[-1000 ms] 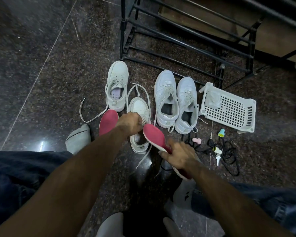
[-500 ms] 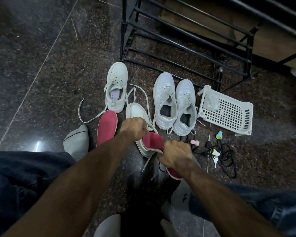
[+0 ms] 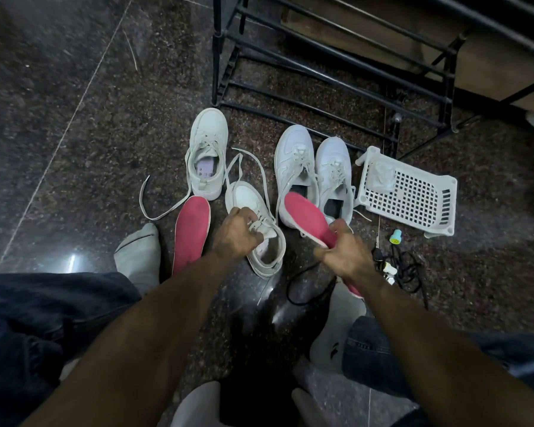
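Pink insole [image 3: 305, 215], pinched in your right fingers [image 3: 338, 226], points toe-forward; the shoe [image 3: 247, 198] your left fingers [image 3: 244, 215] grip lies just left.

Four white sneakers [image 3: 208, 134] — two pink insoles [image 3: 190, 232], one white plastic basket [image 3: 413, 198], one black rack [image 3: 216, 57]

My left hand [image 3: 236, 234] grips tongue of pale sneaker [image 3: 256, 229] on floor. My right hand [image 3: 344, 254] holds pink insole [image 3: 309, 218] lifted, toe pointing far. Second pink insole [image 3: 190, 237] lies left. White basket [image 3: 410, 195] far right.
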